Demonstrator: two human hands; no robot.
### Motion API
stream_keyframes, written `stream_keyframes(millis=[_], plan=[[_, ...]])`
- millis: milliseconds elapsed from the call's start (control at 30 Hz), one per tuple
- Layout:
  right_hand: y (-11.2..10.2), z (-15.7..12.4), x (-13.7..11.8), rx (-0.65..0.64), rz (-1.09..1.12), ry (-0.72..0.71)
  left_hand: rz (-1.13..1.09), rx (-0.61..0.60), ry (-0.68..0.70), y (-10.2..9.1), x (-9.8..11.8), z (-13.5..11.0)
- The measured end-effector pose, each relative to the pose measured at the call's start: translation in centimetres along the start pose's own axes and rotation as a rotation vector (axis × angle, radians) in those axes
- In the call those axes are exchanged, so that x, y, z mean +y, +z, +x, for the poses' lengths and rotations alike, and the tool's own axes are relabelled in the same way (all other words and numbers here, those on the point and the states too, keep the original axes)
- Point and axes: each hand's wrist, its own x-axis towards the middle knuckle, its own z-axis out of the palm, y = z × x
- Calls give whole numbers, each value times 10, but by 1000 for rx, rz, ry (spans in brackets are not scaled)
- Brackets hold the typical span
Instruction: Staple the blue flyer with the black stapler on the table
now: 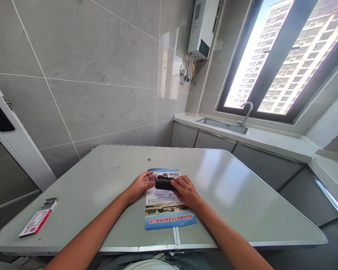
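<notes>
A black stapler [163,184] lies across the upper part of a printed leaflet [170,221], which has a blue band and upside-down lettering at its near edge. My right hand [186,190] is closed around the stapler's right end. At its left end, the fingers of my left hand [142,184] pinch a silvery metal part that seems to belong to the stapler. Whether a staple is between those fingertips is too small to tell. Beyond the leaflet, a short strip of staples [149,159] rests on the table.
The pale table [124,228] has a seam down its middle. Several tiny bits, like loose staples [114,167], are scattered at the far left. A red-and-white box [37,222] with grey pieces at its end lies near the left edge. Behind are a sink [222,125] and counter.
</notes>
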Motion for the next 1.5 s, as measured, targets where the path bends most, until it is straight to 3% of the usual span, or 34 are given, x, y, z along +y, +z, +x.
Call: stream_keyframes(millis=[133,200,467,633,700,800,900,1067,1367,1500], plan=[[2,-3,-7,-18,-145,-142,-168,-143,-173,0,4,-5],[1,-4,-10,-64,-147,-146,-203,-154,-224,0,8,-7],[-1,-11,-9,-106,52,19,-296,-41,-264,-6,12,-6],[1,-11,-5,11,-31,62,-313,55,-249,-7,9,-2],[1,-7,-4,74,-24,131,-315,139,-195,-6,12,0],[0,-1,-4,146,56,347,-313,273,-47,-7,17,1],[1,4,-4,180,241,555,-278,318,20,-8,21,0],[7,10,-5,73,481,643,-115,219,-2,-4,17,-2],[11,5,6,-128,477,638,138,40,34,4,17,-6],[8,4,10,-176,439,604,149,-82,-31,10,18,-10]])
